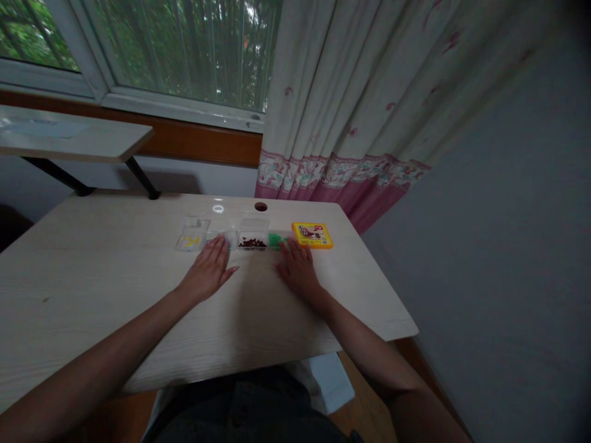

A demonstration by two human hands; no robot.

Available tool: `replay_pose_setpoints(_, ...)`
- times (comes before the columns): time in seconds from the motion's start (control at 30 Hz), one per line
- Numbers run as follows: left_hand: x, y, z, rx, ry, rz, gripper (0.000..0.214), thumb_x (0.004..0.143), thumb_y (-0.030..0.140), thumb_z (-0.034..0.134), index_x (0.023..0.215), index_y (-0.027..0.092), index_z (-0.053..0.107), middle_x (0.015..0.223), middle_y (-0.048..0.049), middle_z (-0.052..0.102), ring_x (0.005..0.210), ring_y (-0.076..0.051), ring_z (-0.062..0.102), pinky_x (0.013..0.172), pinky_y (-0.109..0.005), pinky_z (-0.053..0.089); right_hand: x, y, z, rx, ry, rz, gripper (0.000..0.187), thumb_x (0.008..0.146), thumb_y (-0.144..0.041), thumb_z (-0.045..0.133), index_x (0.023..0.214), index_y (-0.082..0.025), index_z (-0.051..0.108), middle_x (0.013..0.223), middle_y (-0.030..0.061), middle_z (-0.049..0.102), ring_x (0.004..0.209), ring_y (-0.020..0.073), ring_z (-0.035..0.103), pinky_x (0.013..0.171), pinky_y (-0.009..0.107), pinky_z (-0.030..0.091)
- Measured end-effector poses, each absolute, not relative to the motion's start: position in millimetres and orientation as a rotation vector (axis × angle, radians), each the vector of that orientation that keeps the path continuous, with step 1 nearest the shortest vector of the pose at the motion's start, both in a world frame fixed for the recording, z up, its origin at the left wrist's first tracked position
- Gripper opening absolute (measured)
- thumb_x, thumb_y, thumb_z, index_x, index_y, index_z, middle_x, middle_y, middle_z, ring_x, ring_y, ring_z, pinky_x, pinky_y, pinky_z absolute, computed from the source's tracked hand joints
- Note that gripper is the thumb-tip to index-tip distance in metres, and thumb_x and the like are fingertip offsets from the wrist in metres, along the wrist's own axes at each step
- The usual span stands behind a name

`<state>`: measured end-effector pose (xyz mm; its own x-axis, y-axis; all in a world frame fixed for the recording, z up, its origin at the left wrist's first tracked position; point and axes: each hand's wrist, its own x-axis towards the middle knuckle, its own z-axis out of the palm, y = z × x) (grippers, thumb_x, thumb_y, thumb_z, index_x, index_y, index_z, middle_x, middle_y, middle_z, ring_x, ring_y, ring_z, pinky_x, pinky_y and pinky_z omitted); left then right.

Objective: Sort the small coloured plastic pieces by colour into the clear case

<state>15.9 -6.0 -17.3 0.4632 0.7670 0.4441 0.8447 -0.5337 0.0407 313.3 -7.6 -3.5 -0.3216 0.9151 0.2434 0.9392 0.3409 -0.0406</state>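
Note:
My left hand lies flat with its fingers stretched out over a clear container that holds something bluish; the fingers hide much of it. Flat too, with fingers spread, my right hand touches the near edge of a container of green pieces. Between the hands stands a clear box with its lid up, and dark brown pieces lie in it. A clear container with yellow pieces is left of my left hand. Just beyond my right fingertips lies a yellow package with a printed label.
The containers stand in a row across the pale wooden desk. A raised shelf on black legs occupies the back left. A round cable hole is near the back edge, with a curtain and window behind.

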Motion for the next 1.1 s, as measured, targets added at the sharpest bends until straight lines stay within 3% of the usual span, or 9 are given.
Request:
replay_pose_setpoints(0.17, 17, -9, -19, -2.527, -1.433, -0.632, 0.072, 0.098, 0.051, 0.038, 0.149, 0.001, 0.028, 0.155, -0.0283, 0.030, 0.149, -0.035, 0.021, 0.119, -0.054, 0.027, 313, -8, -5, -1.640, -2.358, -0.146, 0.062, 0.098, -0.046, 0.042, 0.153, -0.019, 0.031, 0.161, 0.0156, 0.025, 0.151, 0.0281, 0.019, 0.121, 0.057, 0.012)
replay_pose_setpoints(0.37, 18, -10, -16, -2.560, -1.479, -0.637, 0.070, 0.098, 0.050, 0.038, 0.149, 0.003, 0.029, 0.156, -0.0268, 0.029, 0.149, -0.035, 0.022, 0.119, -0.055, 0.025, 315, -7, -5, -1.546, -2.358, -0.069, 0.062, 0.098, -0.043, 0.044, 0.152, -0.015, 0.033, 0.161, 0.0158, 0.023, 0.152, 0.0258, 0.015, 0.122, 0.050, 0.020)
replay_pose_setpoints(0.6, 18, -10, -15, -2.564, -1.509, -0.598, 0.068, 0.098, 0.048, 0.039, 0.146, 0.001, 0.033, 0.156, -0.0265, 0.029, 0.149, -0.034, 0.022, 0.121, -0.052, 0.024, 315, -7, -6, -1.527, -2.342, -0.044, 0.062, 0.097, -0.044, 0.045, 0.150, -0.013, 0.036, 0.161, 0.0162, 0.024, 0.152, 0.0266, 0.015, 0.122, 0.049, 0.024)
replay_pose_setpoints(0.97, 21, -7, -12, -2.532, -1.521, -0.685, 0.065, 0.097, 0.046, 0.042, 0.146, 0.004, 0.035, 0.153, -0.0258, 0.035, 0.147, -0.035, 0.027, 0.119, -0.055, 0.027, 317, -6, -8, -1.499, -2.349, -0.166, 0.076, 0.094, -0.056, 0.046, 0.154, -0.013, 0.027, 0.164, 0.0162, 0.014, 0.153, 0.0281, 0.007, 0.123, 0.050, 0.020)
replay_pose_setpoints(1.1, 20, -4, -16, -2.531, -1.539, -0.650, 0.067, 0.096, 0.047, 0.042, 0.148, 0.006, 0.034, 0.154, -0.0246, 0.033, 0.148, -0.035, 0.026, 0.119, -0.054, 0.025, 308, 5, 7, -1.416, -2.399, -0.237, 0.074, 0.094, -0.056, 0.046, 0.154, -0.016, 0.028, 0.163, 0.0140, 0.019, 0.153, 0.0262, 0.008, 0.124, 0.049, 0.017)
